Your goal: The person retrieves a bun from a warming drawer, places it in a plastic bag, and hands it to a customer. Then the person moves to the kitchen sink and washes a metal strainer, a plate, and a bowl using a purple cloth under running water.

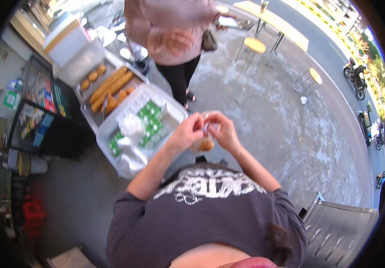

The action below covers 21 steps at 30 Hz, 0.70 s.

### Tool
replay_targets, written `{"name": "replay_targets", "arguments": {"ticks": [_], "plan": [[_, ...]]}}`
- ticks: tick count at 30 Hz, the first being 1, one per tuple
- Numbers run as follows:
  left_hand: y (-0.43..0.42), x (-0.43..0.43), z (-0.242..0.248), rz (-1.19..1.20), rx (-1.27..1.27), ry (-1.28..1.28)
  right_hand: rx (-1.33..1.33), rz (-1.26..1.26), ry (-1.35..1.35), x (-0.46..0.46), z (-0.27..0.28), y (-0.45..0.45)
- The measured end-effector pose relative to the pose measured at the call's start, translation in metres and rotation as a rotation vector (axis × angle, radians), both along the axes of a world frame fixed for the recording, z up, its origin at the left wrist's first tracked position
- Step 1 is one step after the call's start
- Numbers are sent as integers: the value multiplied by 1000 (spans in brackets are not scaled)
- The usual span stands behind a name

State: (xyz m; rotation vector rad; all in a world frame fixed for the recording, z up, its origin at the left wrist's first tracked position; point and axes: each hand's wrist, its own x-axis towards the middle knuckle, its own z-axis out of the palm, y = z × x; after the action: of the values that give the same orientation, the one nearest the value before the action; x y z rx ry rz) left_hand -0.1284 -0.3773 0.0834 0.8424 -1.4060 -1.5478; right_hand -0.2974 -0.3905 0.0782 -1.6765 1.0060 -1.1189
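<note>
In front of my chest, I hold a transparent plastic bag [197, 146] up in both hands. A browned piece of fried food [207, 145] hangs in its lower part. My left hand [192, 129] pinches the gathered top of the bag from one side. From the other side, the fingertips of my right hand [223, 130] close on the same twisted spot. My fingers hide much of the gathered plastic. Close by my left forearm stands a translucent plastic tub [175, 102] with green-and-white patterned packets [150, 119] and crumpled white plastic bags [132, 125] in it.
Beyond the tub, a metal tray [87, 114] holds long fried dough sticks [112, 87], round fried balls [93, 76] and tongs [104, 107]. A person in pink [175, 40] stands across. Round stools [254, 45] and a long table [279, 25] line the roadside. A slotted steel surface [339, 231] is at lower right.
</note>
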Motion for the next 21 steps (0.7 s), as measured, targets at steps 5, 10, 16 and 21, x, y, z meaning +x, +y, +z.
{"name": "replay_targets", "arguments": {"ticks": [5, 10, 16, 21], "plan": [[-1, -3, 0, 69, 72, 109, 263, 233, -243, 0, 0, 9], [5, -6, -5, 114, -108, -142, 334, 120, -249, 3, 1, 10], [-12, 4, -11, 188, -110, 27, 109, 13, 99, 12, 15, -6], [-37, 10, -18, 75, 6, 187, -249, 61, 390, 14, 34, -29]]}}
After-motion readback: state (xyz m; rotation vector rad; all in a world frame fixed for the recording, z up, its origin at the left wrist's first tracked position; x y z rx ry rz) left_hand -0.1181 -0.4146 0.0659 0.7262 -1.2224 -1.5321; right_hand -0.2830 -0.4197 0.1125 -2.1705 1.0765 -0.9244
